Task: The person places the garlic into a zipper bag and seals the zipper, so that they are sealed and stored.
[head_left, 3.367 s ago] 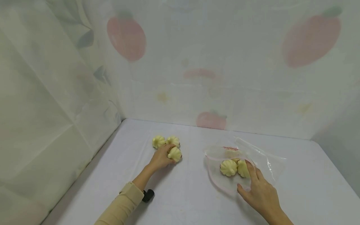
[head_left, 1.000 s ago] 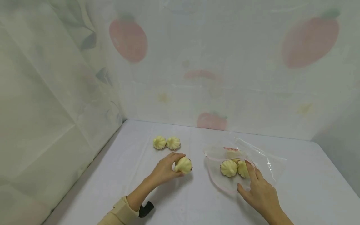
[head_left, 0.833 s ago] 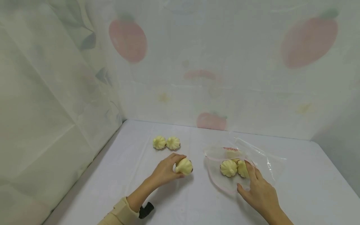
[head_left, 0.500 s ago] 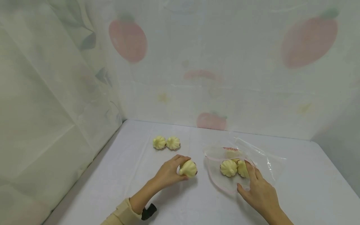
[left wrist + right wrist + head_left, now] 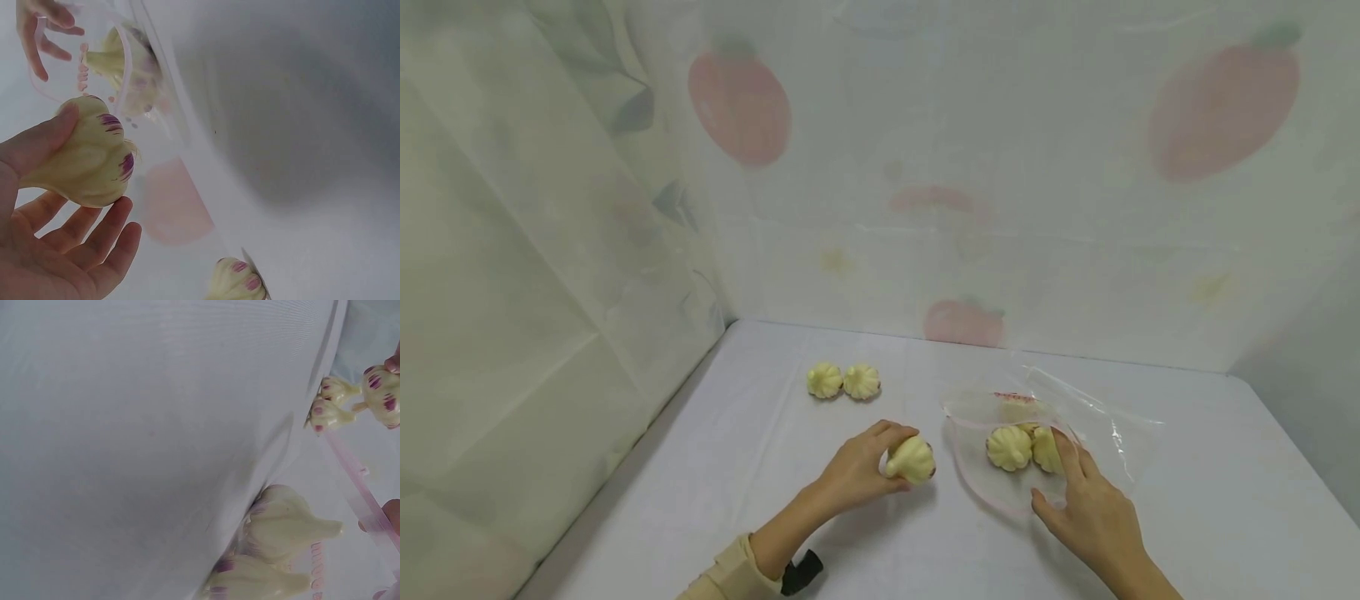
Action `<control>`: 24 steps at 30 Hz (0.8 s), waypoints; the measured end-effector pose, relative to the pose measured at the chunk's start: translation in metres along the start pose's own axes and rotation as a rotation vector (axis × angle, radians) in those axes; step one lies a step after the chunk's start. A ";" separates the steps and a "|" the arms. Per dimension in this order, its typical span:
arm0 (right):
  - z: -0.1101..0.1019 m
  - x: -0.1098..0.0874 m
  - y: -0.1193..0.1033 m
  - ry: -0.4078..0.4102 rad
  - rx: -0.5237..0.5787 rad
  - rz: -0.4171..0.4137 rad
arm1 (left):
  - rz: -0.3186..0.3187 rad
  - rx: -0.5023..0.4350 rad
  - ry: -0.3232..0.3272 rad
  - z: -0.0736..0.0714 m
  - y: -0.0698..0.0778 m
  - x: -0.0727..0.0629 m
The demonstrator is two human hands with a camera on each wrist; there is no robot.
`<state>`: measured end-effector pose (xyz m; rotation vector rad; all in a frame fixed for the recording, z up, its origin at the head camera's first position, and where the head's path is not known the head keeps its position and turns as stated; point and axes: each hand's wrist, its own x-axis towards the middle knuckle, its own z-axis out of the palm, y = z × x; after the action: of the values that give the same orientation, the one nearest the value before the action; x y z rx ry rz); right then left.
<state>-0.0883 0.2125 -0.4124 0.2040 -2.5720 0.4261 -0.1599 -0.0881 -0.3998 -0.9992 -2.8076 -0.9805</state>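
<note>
My left hand (image 5: 861,471) pinches a cream garlic bulb (image 5: 912,460) between thumb and fingertips, above the white table. Purple streaks mark the bulb's base in the left wrist view. To its right lies a clear zip bag (image 5: 1101,408) with a pink-edged mouth. Inside it, one garlic bulb (image 5: 1009,448) sits beside another bulb (image 5: 1048,451), which the right fingers partly cover; something pale behind them is unclear. My right hand (image 5: 1097,512) is at the bag's mouth, fingers extended and thumb apart. Two more bulbs, a left one (image 5: 824,380) and a right one (image 5: 861,382), lie farther back.
A white-covered table (image 5: 1210,483) spreads under everything. Behind it hangs a pale curtain (image 5: 1060,275) with fruit prints, and another sheet (image 5: 550,333) closes the left side. A black object (image 5: 802,572) shows by the left wrist.
My left hand has taken a garlic bulb from the group at the back and carried it right and nearer. My right hand and the bag have stayed almost still.
</note>
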 end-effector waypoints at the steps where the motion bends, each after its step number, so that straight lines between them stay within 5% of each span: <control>1: 0.000 0.000 0.000 0.000 -0.002 0.000 | 0.001 0.002 -0.001 0.000 0.001 0.000; 24: 0.000 0.001 -0.001 -0.014 -0.007 0.011 | 0.025 -0.047 -0.039 0.019 0.024 0.007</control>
<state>-0.0888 0.2117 -0.4122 0.1914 -2.5895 0.4207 -0.1484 -0.0590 -0.4001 -1.0665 -2.8083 -1.0409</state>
